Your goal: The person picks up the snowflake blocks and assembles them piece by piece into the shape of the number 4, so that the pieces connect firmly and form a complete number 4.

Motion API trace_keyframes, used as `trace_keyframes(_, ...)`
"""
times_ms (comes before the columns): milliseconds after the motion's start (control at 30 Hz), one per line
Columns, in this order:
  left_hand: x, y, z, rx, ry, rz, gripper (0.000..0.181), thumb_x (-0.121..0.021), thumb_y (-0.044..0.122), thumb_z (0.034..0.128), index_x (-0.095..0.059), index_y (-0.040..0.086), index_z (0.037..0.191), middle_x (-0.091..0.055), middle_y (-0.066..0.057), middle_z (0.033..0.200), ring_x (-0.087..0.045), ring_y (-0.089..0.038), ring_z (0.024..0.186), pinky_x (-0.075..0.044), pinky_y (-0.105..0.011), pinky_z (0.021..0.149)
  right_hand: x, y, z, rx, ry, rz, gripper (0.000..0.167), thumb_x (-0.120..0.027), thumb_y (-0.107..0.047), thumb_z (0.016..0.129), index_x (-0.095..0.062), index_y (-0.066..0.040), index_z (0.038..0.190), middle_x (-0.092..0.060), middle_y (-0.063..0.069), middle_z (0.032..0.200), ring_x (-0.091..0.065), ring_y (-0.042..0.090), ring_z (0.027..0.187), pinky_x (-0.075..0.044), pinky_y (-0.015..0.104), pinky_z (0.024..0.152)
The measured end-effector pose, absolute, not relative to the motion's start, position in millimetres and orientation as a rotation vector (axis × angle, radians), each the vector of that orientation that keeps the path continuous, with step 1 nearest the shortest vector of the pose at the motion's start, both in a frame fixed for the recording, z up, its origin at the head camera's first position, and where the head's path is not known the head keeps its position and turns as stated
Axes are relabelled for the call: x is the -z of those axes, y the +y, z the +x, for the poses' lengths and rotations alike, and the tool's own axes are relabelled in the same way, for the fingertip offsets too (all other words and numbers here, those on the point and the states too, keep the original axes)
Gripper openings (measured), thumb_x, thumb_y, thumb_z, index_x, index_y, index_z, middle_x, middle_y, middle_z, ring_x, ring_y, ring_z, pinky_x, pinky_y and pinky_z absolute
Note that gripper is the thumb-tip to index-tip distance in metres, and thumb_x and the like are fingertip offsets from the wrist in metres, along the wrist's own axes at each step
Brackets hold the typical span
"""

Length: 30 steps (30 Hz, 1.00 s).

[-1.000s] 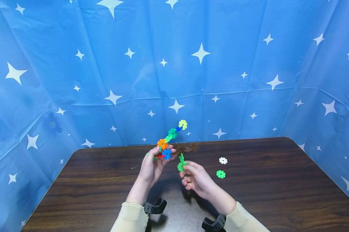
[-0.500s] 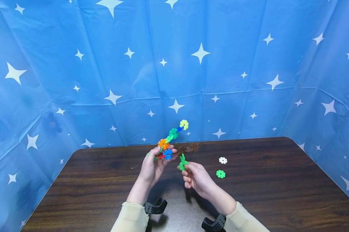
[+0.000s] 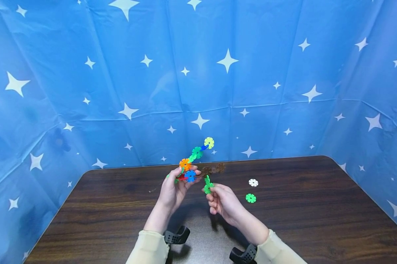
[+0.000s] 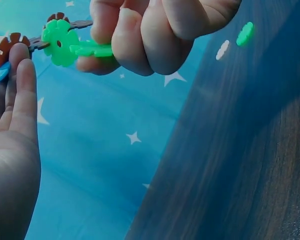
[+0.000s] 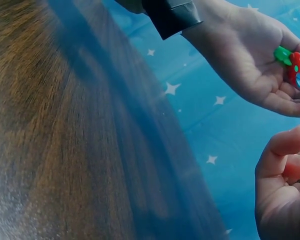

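Note:
My left hand (image 3: pixel 171 190) holds a joined chain of plastic snowflake discs above the table. An orange disc (image 3: pixel 185 164) and a blue disc (image 3: pixel 190 176) lie by its fingers, with a red disc (image 5: pixel 298 66) nearer the palm. From the orange one, a branch rises to a yellow disc (image 3: pixel 209 142). Brown discs (image 3: pixel 206 171) extend rightward past the left fingertips. My right hand (image 3: pixel 226 205) pinches a green snowflake disc (image 3: pixel 208 188) between thumb and fingers. That disc meets a second green disc (image 4: pixel 57 52), which touches the brown part. How deep the slots sit is unclear.
A loose white disc (image 3: pixel 253 182) and a loose green disc (image 3: pixel 250 198) lie on the dark wooden table (image 3: pixel 300 205), right of my hands. A blue star-patterned cloth (image 3: pixel 198 91) hangs behind the table and at its sides.
My right hand's fingers have shifted slightly, and the pinched green disc has turned and moved a little up and right. The left hand keeps its hold, nearly still.

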<state>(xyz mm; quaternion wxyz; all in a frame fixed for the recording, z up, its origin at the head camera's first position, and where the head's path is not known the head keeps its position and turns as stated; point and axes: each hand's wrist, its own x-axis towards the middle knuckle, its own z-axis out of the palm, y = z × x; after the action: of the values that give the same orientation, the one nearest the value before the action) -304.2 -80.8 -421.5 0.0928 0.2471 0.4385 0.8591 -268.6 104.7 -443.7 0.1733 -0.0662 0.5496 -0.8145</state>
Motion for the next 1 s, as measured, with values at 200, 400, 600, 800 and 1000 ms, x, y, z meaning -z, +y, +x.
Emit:
trace_keyframes(200,420.8,-81.0,-305.0,-2.577,1.273,0.744,0.034,-0.031,0.024,0.1057,-0.056,0.006,0.12,-0.065,-0.007,0.111,-0.063,-0.018,0.104,-0.048,-0.037,0.096,442.8,104.7,-268.1,2.345,1.526,-0.2,0.027,-0.034,-0.012,0.102,-0.049,0.008,0.112,-0.04,0.0,0.069,-0.032,0.008,0.051,-0.037,0.021,0.045)
trace_keyframes(400,420.6,-81.1,-304.9,-2.645,1.242,0.697,0.037,-0.029,0.024,0.1063,-0.06,0.006,0.116,-0.066,-0.008,0.11,-0.064,-0.018,0.104,-0.047,-0.037,0.097,444.3,102.9,-266.8,2.401,1.444,-0.206,0.026,-0.033,-0.01,0.103,-0.053,0.004,0.112,-0.048,0.0,0.07,-0.039,0.006,0.051,-0.04,0.02,0.045)
trace_keyframes(600,421.1,-80.1,-304.0,-2.623,1.245,0.694,0.037,-0.03,0.025,0.1062,-0.06,0.005,0.115,-0.065,-0.01,0.112,-0.063,-0.019,0.106,-0.046,-0.037,0.098,444.6,103.9,-266.8,2.417,1.368,-0.231,0.025,-0.034,-0.011,0.103,-0.056,-0.001,0.109,-0.053,0.0,0.073,-0.046,0.006,0.052,-0.043,0.02,0.047)
trace_keyframes(800,423.1,-79.1,-304.0,-2.59,1.257,0.709,0.036,-0.031,0.024,0.106,-0.059,0.005,0.116,-0.065,-0.009,0.111,-0.064,-0.019,0.105,-0.047,-0.036,0.096,442.9,104.6,-267.5,2.383,1.303,-0.202,0.032,-0.031,-0.019,0.102,-0.046,0.004,0.119,-0.046,-0.002,0.072,-0.038,0.007,0.054,-0.038,0.019,0.046)
trace_keyframes(1000,425.4,-76.0,-303.8,-2.541,1.322,0.778,0.035,-0.03,0.02,0.1054,-0.06,0.007,0.118,-0.066,-0.005,0.109,-0.064,-0.017,0.102,-0.048,-0.038,0.095,441.0,104.6,-266.7,2.346,1.343,-0.137,0.054,-0.036,-0.05,0.101,-0.044,0.002,0.114,-0.033,-0.004,0.068,-0.023,0.009,0.053,-0.025,0.019,0.042)
